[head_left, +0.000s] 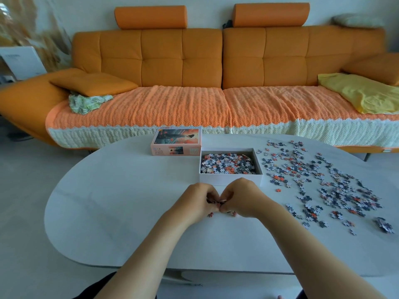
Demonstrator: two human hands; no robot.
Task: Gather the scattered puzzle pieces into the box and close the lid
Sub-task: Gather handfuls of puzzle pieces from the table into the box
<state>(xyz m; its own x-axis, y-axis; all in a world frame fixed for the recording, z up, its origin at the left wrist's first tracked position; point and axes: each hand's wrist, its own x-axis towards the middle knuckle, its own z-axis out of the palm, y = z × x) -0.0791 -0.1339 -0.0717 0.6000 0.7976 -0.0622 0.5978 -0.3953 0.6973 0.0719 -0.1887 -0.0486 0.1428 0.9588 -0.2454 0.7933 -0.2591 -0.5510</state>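
Note:
A white open box [231,180] sits at the table's middle, holding a heap of grey, white and orange puzzle pieces. Its lid [176,140], printed with a picture, lies just behind and left of it. Many scattered pieces [319,182] cover the table to the right of the box. My left hand [198,201] and my right hand [244,199] meet just in front of the box, fingers curled down around a small cluster of pieces [210,215] on the tabletop. Most of that cluster is hidden under my fingers.
The white oval table [121,201] has its near edge close to me. An orange sofa [194,61] with a knitted cover stands behind it, bearing cushions and a yellow cloth [362,93]. White floor lies to the left.

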